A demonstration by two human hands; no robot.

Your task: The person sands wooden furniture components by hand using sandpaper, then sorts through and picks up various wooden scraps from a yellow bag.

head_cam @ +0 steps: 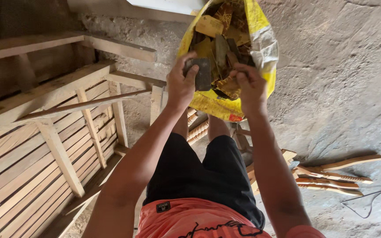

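Head view: left hand point(181, 83) lifts dark block point(201, 74), right hand point(250, 86) in yellow sack point(261, 48).

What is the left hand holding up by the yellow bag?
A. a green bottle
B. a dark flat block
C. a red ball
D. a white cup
B: the left hand grips a dark flat block at the mouth of the yellow bag, while the right hand reaches in among the scraps.
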